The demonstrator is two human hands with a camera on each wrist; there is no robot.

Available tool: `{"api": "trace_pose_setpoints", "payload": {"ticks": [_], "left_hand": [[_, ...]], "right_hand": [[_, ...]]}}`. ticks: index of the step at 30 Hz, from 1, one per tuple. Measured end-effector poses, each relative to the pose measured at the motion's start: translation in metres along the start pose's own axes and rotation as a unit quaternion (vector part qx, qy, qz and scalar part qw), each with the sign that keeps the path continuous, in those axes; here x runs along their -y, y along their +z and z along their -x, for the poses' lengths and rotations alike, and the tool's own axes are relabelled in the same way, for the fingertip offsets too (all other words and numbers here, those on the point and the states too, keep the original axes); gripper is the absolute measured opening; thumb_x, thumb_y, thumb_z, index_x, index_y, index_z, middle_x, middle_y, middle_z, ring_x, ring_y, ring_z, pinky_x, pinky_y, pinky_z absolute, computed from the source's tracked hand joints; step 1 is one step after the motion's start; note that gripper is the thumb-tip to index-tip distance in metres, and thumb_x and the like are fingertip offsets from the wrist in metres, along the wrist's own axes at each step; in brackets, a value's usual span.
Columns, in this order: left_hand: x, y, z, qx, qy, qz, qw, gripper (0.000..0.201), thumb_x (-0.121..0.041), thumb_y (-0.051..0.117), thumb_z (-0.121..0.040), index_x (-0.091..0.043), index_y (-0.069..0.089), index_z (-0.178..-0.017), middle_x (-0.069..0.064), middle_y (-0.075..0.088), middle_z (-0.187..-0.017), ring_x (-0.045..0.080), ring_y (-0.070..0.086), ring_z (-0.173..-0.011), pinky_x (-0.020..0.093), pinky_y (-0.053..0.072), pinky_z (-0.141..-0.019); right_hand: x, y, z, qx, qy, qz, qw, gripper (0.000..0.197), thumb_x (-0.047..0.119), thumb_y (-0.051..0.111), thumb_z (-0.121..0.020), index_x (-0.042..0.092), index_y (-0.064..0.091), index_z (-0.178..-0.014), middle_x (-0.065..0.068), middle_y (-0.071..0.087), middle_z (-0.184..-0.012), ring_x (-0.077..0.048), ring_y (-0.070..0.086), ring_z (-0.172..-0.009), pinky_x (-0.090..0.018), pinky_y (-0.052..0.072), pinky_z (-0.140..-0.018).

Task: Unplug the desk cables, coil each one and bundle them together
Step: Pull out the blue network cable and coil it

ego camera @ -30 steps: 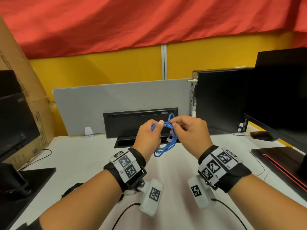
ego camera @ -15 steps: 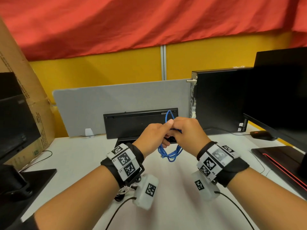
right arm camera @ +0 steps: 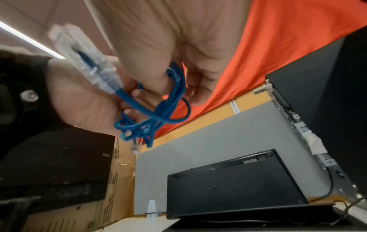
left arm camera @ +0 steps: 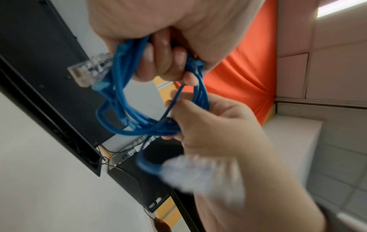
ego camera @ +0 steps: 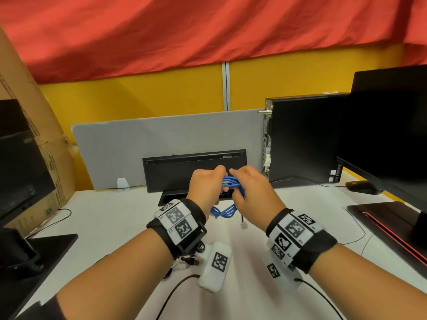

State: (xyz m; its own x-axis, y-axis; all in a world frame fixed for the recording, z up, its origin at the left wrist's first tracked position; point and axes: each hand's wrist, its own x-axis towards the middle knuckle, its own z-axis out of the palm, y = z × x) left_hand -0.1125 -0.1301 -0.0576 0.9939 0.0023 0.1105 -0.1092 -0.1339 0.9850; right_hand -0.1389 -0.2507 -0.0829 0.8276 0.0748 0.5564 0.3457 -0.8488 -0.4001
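Note:
A coiled blue network cable (ego camera: 229,184) hangs between both hands above the white desk (ego camera: 115,227). My left hand (ego camera: 206,184) grips one side of the coil, fingers curled round the strands (left arm camera: 121,87). The right hand (ego camera: 250,189) pinches the other side (left arm camera: 198,122) with thumb and fingers. Lower loops (ego camera: 222,212) droop under the hands. One clear plug (ego camera: 244,225) dangles below the right hand, blurred close up (right arm camera: 85,62). A second clear plug (left arm camera: 89,68) sticks out beside the left fist.
A black keyboard (ego camera: 194,169) leans upright on the grey divider (ego camera: 161,139) behind an open cable slot (ego camera: 178,197). A PC tower (ego camera: 305,139), monitor (ego camera: 388,125) and mouse (ego camera: 360,187) stand at right. A cardboard box (ego camera: 34,125) and another monitor (ego camera: 20,172) are at left.
The cable loop that stood above the hands is gone. The hands pressed together, then parted slightly, and a clear plug now dangles below the right hand.

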Motion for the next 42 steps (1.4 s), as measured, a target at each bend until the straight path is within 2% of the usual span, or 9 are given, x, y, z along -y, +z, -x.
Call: {"api": "trace_pose_setpoints", "payload": {"ticks": [6,10,15,23,28,32,35,39,42], "left_hand": [[-0.002,-0.001,-0.004,0.019,0.068,-0.059,0.996,0.029,-0.015,0.05,-0.088,-0.005,0.057,-0.061,0.004,0.052,-0.051,0.014,0.041,-0.045,0.024,0.034,-0.045],[0.003,-0.008,-0.007,0.065,0.067,-0.056,0.994,0.041,-0.032,0.053,-0.097,-0.011,0.06,-0.063,-0.001,0.044,-0.05,0.012,0.036,-0.042,0.023,0.033,-0.04],[0.0,-0.01,-0.003,0.121,0.033,-0.014,0.992,0.053,-0.047,0.043,-0.099,-0.004,0.053,-0.07,0.006,0.044,-0.055,0.017,0.039,-0.048,0.032,0.038,-0.048],[-0.005,-0.001,0.002,0.17,0.132,-0.095,0.972,0.033,-0.032,0.049,-0.1,-0.007,0.058,-0.08,0.002,0.055,-0.064,0.016,0.046,-0.055,0.029,0.041,-0.055],[-0.002,0.001,0.002,0.128,0.169,-0.143,0.967,0.033,-0.033,0.048,-0.099,-0.009,0.049,-0.077,0.001,0.038,-0.06,0.011,0.031,-0.048,0.027,0.034,-0.051],[-0.001,0.001,0.002,0.114,0.143,-0.129,0.975,0.036,-0.034,0.045,-0.1,-0.013,0.042,-0.072,0.001,0.035,-0.058,0.013,0.028,-0.047,0.03,0.03,-0.05],[-0.001,-0.002,0.0,0.101,0.105,-0.1,0.984,0.036,-0.034,0.042,-0.101,-0.011,0.042,-0.072,0.003,0.035,-0.059,0.015,0.028,-0.047,0.03,0.03,-0.048],[0.002,-0.003,0.003,0.107,0.086,-0.087,0.987,0.039,-0.036,0.039,-0.102,-0.015,0.045,-0.07,0.002,0.038,-0.059,0.014,0.031,-0.045,0.028,0.034,-0.047],[0.005,-0.004,0.005,0.113,0.085,-0.087,0.986,0.038,-0.037,0.038,-0.102,-0.016,0.047,-0.071,0.002,0.038,-0.059,0.015,0.033,-0.046,0.029,0.036,-0.048]], "right_hand": [[0.002,0.001,-0.006,-0.029,-0.017,-0.054,0.998,0.016,0.001,0.057,-0.087,0.01,0.066,-0.077,0.004,0.051,-0.073,-0.01,0.047,-0.064,-0.016,0.038,-0.059],[-0.006,-0.003,-0.003,-0.06,-0.054,-0.083,0.993,0.023,0.023,0.082,-0.072,0.019,0.068,-0.09,0.007,0.061,-0.083,-0.005,0.054,-0.069,-0.017,0.048,-0.063],[-0.011,0.003,0.003,-0.151,-0.204,-0.075,0.964,0.013,0.015,0.07,-0.087,0.011,0.075,-0.098,-0.002,0.064,-0.088,-0.014,0.059,-0.075,-0.022,0.051,-0.069],[-0.007,-0.001,-0.01,-0.182,0.133,-0.375,0.899,0.038,0.03,0.056,-0.096,0.009,0.069,-0.067,-0.003,0.062,-0.051,-0.014,0.059,-0.045,-0.028,0.052,-0.048],[-0.014,-0.014,-0.019,-0.229,0.142,-0.235,0.934,0.045,0.042,0.072,-0.082,0.006,0.059,-0.059,-0.009,0.061,-0.052,-0.023,0.064,-0.046,-0.038,0.057,-0.05],[-0.017,-0.018,-0.015,-0.261,-0.006,-0.157,0.953,0.02,0.029,0.073,-0.085,0.02,0.065,-0.068,0.009,0.063,-0.058,-0.005,0.06,-0.052,-0.019,0.052,-0.053],[-0.024,-0.015,-0.007,-0.205,-0.095,-0.061,0.972,0.014,0.011,0.06,-0.093,0.01,0.073,-0.098,0.001,0.07,-0.087,-0.003,0.059,-0.076,-0.009,0.045,-0.073],[-0.024,-0.009,0.002,-0.106,-0.047,-0.132,0.985,0.034,-0.002,0.054,-0.089,0.01,0.065,-0.119,0.003,0.06,-0.114,-0.006,0.055,-0.102,-0.002,0.038,-0.087],[-0.018,-0.009,0.005,-0.05,0.042,-0.284,0.957,0.032,0.009,0.06,-0.09,0.02,0.062,-0.119,0.011,0.064,-0.113,-0.005,0.06,-0.106,-0.016,0.048,-0.093]]}}
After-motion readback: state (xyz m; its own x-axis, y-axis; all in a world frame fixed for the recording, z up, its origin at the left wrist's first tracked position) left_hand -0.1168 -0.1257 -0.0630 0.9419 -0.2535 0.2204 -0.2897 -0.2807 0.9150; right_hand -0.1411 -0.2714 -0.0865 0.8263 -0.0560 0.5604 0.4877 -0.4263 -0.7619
